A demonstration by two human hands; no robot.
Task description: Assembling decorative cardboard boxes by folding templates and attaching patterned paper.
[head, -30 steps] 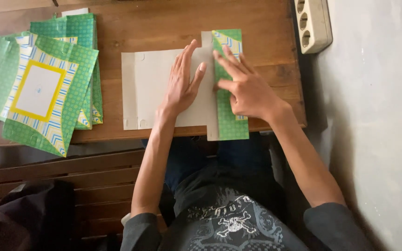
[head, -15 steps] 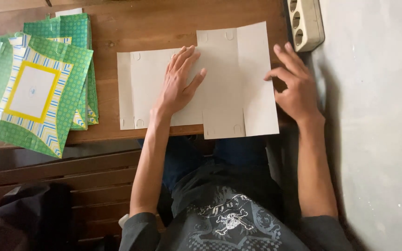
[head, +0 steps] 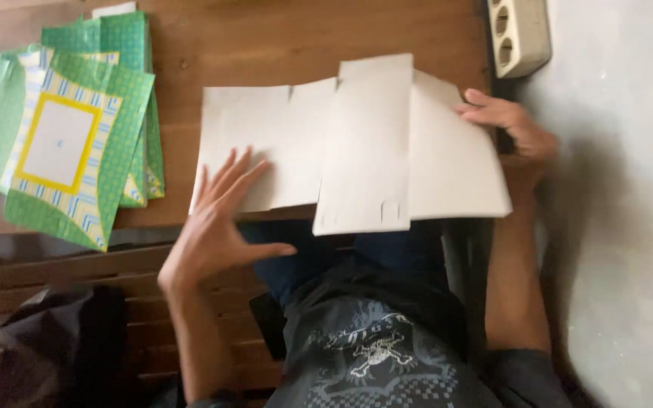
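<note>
Fingers (head: 228, 181) of the left hand (head: 217, 227) lie spread on the cardboard (head: 357, 143); the right hand (head: 508, 125) pinches its lifted edge at right of frame, which could crease crooked.

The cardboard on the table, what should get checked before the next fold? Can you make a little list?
1. Cardboard plain side up: ok.
2. Left hand flat on the near edge of the left panel: ok.
3. Right hand on the right flap, which is lifted and curved: ok.
4. Whole sheet on the table: not ok, the near edge overhangs.
5. Green sheets apart from it: ok.
6. Creases already scored: cannot tell.
</note>
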